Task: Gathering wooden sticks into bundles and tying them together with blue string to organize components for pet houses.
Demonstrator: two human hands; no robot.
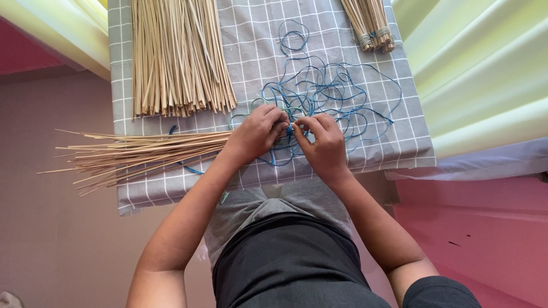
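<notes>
Left hand (258, 132) clutching straw bundle (137, 155), right hand (321, 140) fingers pinching blue cord (319, 91) beside it, above checked desk (399, 142).

There is only 1 view, from a camera worn on the person's head, facing almost straight down over their own torso and forearms. It sits fairly near a small table with a grey checked cloth (399, 142), which fills the far middle of the frame. Pink floor shows at left and right, and pale yellow-green fabric (485, 68) lies at the far right and left.
</notes>
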